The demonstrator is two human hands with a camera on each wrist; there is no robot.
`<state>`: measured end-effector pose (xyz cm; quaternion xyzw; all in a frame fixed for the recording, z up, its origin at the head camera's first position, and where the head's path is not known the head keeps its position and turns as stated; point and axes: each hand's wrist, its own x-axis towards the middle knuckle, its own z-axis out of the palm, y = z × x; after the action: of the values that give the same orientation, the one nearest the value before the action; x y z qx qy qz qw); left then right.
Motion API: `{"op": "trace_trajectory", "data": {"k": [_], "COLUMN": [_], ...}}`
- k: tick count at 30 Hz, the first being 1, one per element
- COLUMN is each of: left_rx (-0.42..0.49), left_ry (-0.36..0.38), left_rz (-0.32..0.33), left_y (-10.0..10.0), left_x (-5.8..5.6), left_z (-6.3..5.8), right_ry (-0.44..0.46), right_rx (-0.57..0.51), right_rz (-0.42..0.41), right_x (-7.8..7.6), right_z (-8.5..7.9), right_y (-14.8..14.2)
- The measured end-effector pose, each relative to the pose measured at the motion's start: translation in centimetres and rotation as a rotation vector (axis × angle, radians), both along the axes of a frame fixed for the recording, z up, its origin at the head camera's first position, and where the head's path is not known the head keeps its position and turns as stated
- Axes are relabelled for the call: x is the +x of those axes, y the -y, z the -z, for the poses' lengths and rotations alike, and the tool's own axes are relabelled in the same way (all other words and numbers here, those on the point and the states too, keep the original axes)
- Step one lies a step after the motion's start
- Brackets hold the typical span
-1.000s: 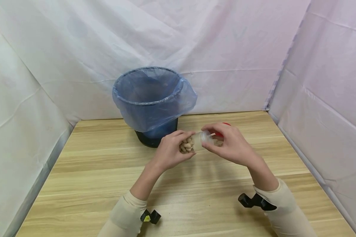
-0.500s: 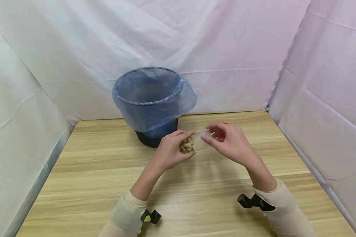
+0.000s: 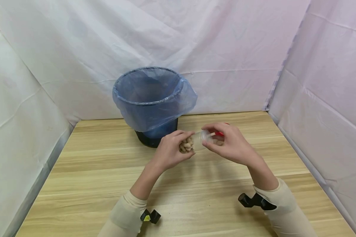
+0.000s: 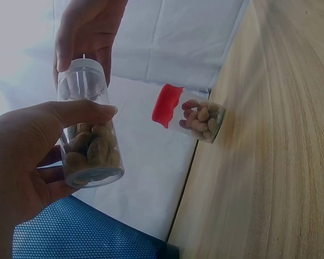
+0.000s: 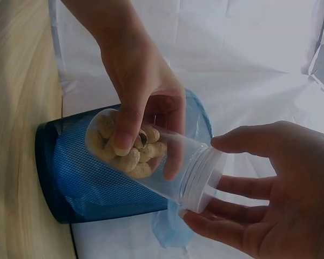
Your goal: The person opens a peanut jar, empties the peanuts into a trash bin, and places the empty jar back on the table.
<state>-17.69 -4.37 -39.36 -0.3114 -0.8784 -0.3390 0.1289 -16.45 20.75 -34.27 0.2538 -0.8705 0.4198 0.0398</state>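
Note:
My left hand (image 3: 169, 149) grips a clear plastic jar (image 3: 197, 141) round its lower half, above the table. Peanuts in shells (image 5: 132, 156) fill the jar's bottom part. In the head view the jar lies tilted on its side, its mouth end towards my right hand (image 3: 232, 144). The fingers and thumb of that hand hold the rim of a translucent white lid (image 5: 202, 181), which sits on the jar's mouth. A second clear jar with a red top (image 4: 166, 105) and nuts (image 4: 202, 120) inside stands on the table; in the head view my right hand mostly hides it.
A dark mesh bin (image 3: 149, 140) lined with a blue plastic bag (image 3: 145, 115) stands at the back of the wooden table (image 3: 106, 171), just beyond my left hand. White sheeting (image 3: 225, 65) hangs behind and along both sides.
Half a second ago my right hand had drawn slightly right with its fingers turned on the lid; now it is back further round the lid. My left hand and the jar stay put.

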Motion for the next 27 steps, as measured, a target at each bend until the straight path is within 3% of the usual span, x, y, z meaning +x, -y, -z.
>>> {"op": "trace_trajectory", "data": {"k": [6,9,21,24,27], "left_rx": [-0.002,-0.004,-0.007,-0.007,-0.005], "left_ry": [0.003,-0.007,-0.017,-0.009,-0.007], "left_rz": [-0.008,-0.006,-0.010,-0.008,-0.006], "left_y": [-0.04,-0.06,0.00,0.01,0.01], "left_x": [0.05,0.01,-0.13,-0.11,-0.06], "left_z": [0.09,0.15,0.19,0.11,0.06], "right_ry": [0.035,0.041,0.012,0.014,0.026], "right_rx": [0.098,0.136,0.041,0.052,0.072], "right_rz": [0.166,0.199,0.001,0.026,0.104], "right_x": [0.24,0.34,-0.09,0.02,0.18], "right_z": [-0.04,-0.05,0.11,0.09,0.09], "right_y": [0.40,0.52,0.06,0.18,0.38]}}
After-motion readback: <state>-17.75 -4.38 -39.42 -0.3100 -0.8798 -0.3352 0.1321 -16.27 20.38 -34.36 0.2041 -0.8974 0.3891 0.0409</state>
